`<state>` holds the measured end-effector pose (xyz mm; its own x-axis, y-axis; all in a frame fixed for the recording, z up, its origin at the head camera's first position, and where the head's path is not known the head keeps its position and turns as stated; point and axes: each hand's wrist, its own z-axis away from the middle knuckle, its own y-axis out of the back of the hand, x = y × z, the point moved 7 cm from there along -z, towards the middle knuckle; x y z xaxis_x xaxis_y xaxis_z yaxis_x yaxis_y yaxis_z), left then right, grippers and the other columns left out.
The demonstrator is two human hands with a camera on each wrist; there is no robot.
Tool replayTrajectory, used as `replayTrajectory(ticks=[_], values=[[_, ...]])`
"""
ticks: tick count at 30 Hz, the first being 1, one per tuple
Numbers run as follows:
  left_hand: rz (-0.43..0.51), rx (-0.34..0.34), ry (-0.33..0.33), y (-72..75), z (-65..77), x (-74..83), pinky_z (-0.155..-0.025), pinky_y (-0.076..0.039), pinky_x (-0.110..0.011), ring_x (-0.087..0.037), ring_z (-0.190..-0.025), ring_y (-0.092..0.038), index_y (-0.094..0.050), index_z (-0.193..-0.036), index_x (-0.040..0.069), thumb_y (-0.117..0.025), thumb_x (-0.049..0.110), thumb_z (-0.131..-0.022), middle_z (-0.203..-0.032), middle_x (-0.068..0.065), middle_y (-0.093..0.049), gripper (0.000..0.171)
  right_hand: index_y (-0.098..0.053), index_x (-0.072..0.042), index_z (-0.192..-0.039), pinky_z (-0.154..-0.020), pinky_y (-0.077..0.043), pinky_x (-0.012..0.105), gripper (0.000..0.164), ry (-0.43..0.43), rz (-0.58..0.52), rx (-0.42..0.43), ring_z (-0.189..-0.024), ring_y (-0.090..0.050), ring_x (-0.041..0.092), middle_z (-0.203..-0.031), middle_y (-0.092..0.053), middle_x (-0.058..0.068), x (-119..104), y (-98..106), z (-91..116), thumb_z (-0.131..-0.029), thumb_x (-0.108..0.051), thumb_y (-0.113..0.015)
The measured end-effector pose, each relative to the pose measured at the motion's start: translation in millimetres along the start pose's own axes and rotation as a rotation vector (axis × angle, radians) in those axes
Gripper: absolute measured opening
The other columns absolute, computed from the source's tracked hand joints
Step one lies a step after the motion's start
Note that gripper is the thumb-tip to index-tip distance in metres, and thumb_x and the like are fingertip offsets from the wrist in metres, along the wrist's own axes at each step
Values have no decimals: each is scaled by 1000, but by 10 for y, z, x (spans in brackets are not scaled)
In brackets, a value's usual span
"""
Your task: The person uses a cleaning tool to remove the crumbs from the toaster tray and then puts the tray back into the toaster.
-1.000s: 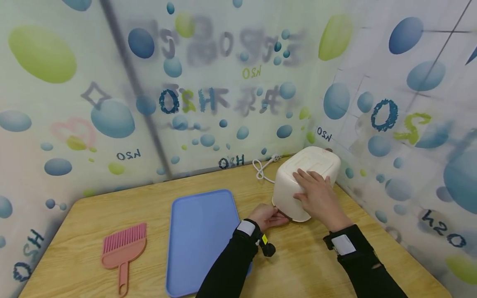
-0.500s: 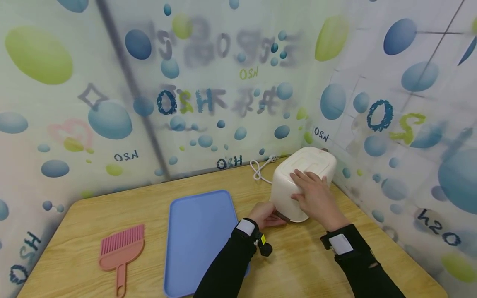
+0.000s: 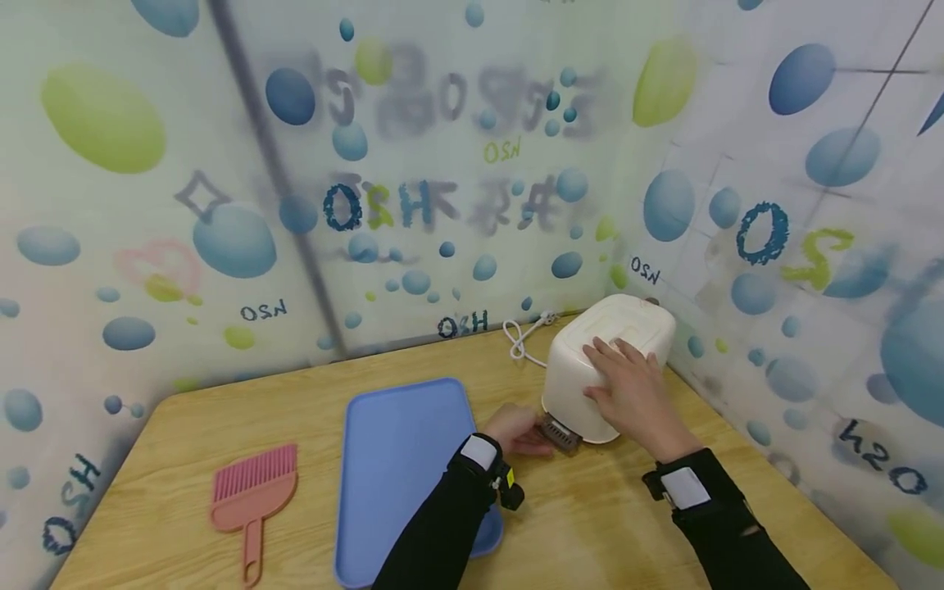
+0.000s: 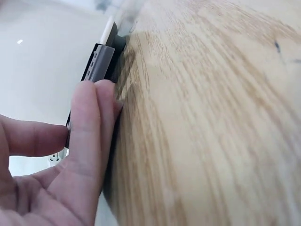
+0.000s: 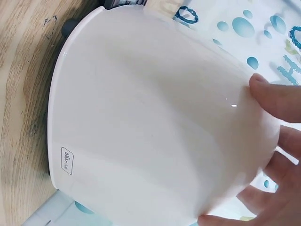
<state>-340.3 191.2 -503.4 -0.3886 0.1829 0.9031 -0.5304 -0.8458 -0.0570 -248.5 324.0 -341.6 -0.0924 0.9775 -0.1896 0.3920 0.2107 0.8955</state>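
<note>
Left grip (image 3: 516, 428): thumb and fingers pinching one end of brown slotted piece (image 3: 562, 435); the rest runs on past the fingertips, low over wooden bench (image 3: 612, 508). Piece sticks out at the lower near-left edge of white appliance (image 3: 571, 392), right rear part of bench. Right grip (image 3: 637, 401) not clenched: fingers spread, resting on appliance's top and near side, above and right of the piece, apart from it. Right wrist view: fingertips against the rounded shell, small printed label (image 5: 67, 160) on it. White cord (image 3: 519, 340), looped, behind-left of appliance. Blue tray (image 3: 401, 459) left of left grip, pink dustpan-shaped brush (image 3: 254, 496) farther left.
</note>
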Motion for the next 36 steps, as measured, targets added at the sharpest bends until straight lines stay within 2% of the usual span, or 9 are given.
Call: replayTrajectory(ticks=[5,8,11,14,18,21,24,29,36], values=[[-38,37,-12,-7,-25,-7,-59,-58,-29,-15,-55,-66,-67,-86,-5,-63,1,-88,-74,-14,-71,7,-51,8,-141,-107,-26,72,64,17,-28,91,-138,-33,55,-145,-47,35,14,116,85,-87,-15,-76],[-74,52,-15,-12,-27,19,-56,-56,-26,-13,-51,-64,-67,-84,-5,-66,0,-87,-71,-12,-70,6,-58,11,-132,-104,-35,66,52,7,-77,206,-126,-47,53,-131,-57,34,-12,268,175,-87,-7,-75],[-118,64,-22,-5,-31,66,-54,-55,-25,-12,-50,-63,-67,-81,-4,-69,1,-87,-70,-11,-70,8,-66,10,-117,-88,-48,59,33,-47,-150,253,-101,-61,45,-109,-67,28,-13,345,258,-89,-5,-72],[-132,59,-26,-4,-42,100,-55,-55,-25,-12,-52,-64,-67,-81,-3,-70,1,-87,-71,-12,-70,8,-71,5,-101,-71,-54,48,16,-119,-249,197,-79,-65,31,-90,-71,17,28,282,312,-90,-6,-72],[-121,47,-31,-23,-70,118,-59,-57,-28,-14,-55,-65,-67,-83,-4,-69,0,-87,-75,-13,-70,5,-73,1,-89,-60,-53,34,13,-252,-447,1,-65,-64,19,-76,-69,7,171,-44,394,-93,-10,-71],[-122,43,-26,-42,-97,114,-60,-58,-28,-14,-56,-66,-67,-84,-4,-69,-1,-87,-76,-13,-69,5,-69,7,-93,-56,-55,33,22,-410,-632,-153,-61,-66,18,-73,-67,8,304,-357,512,-96,-14,-67],[-137,39,-19,-61,-98,121,-61,-58,-29,-15,-56,-66,-67,-83,-3,-70,-1,-87,-75,-12,-68,5,-59,12,-101,-58,-59,38,28,-565,-815,-257,-63,-68,22,-75,-67,14,388,-600,641,-99,-15,-63],[-150,18,-39,-59,-77,156,-63,-59,-29,-15,-57,-66,-65,-81,0,-71,-2,-87,-73,-10,-67,9,-51,14,-115,-65,-60,41,33,-754,-1021,-323,-69,-71,26,-85,-69,23,410,-869,752,-100,-14,-61],[-155,37,-66,86,-75,140,-63,-59,-30,-14,-56,-63,-62,-74,2,-68,-6,-84,-70,-8,-63,14,-47,15,-126,-70,-60,38,38,-847,-1257,-315,-74,-73,26,-92,-69,25,236,-1157,718,-100,-8,-62]])
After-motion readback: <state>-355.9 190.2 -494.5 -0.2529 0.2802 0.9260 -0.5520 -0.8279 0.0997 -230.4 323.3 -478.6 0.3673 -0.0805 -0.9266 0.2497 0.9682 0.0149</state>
